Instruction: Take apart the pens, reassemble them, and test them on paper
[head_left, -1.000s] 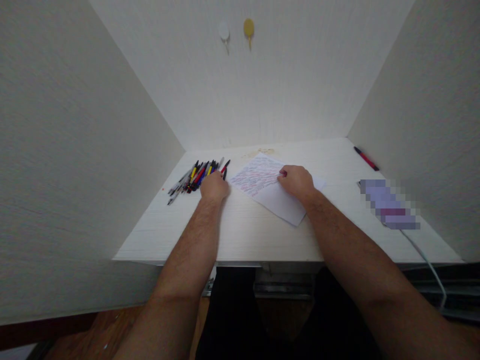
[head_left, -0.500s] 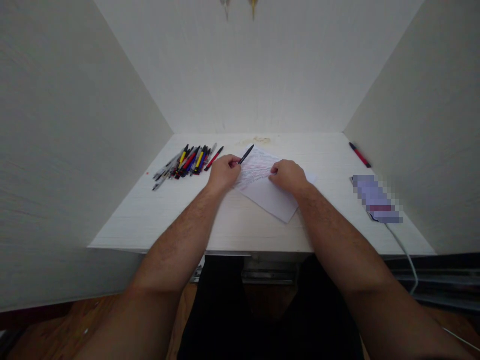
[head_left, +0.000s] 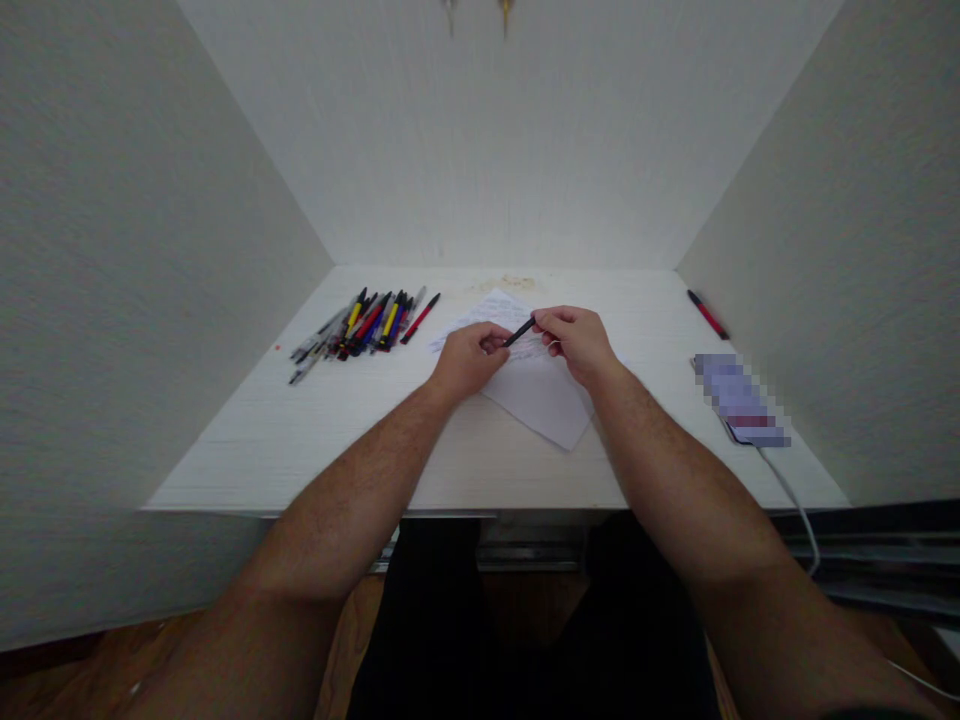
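A dark pen (head_left: 519,332) spans the space between my two hands, over the paper. My left hand (head_left: 474,356) has its fingers closed on the pen's lower left end. With thumb and fingers, my right hand (head_left: 576,340) pinches the upper right end. Beneath both hands lies a white sheet of paper (head_left: 544,405), turned at an angle, its upper part covered with scribbled lines. Parts of the sheet are hidden under my hands.
Several pens (head_left: 367,325) in yellow, red, blue and clear lie heaped at the left of the white desk (head_left: 480,475). Beside them is a red pen (head_left: 421,318). At the right rest another red pen (head_left: 707,314) and a phone (head_left: 739,400) with a white cable (head_left: 795,500). Walls enclose three sides.
My left hand has moved right and slightly down with the pen. My right hand has lifted from the paper and taken hold of the pen's other end. The view has shifted slightly.
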